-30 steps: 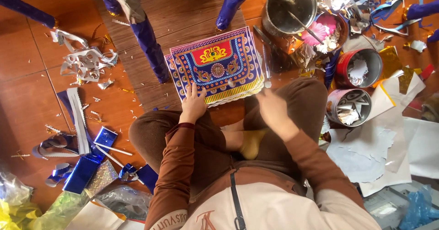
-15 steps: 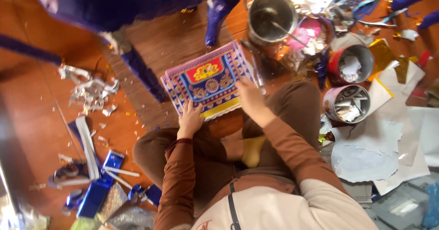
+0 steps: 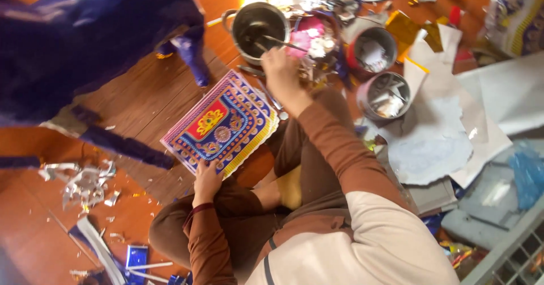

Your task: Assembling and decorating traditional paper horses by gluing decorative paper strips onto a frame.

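A stack of colourful printed paper sheets, blue and red with a yellow fringe border, lies on the wooden floor in front of my crossed legs. My left hand rests on the near edge of the stack and holds it down. My right hand reaches out to a dark metal pot beyond the stack. Its fingers are closed around the handle of a brush or stick that lies in the pot.
A large blue paper figure with legs stands at the left. Two round tins with scraps sit right of the pot. White paper sheets cover the floor at right. Foil scraps lie at left.
My right hand has left the paper stack and moved up to the pot, closing on the stick there. My head has turned, so the whole scene has shifted and tilted.
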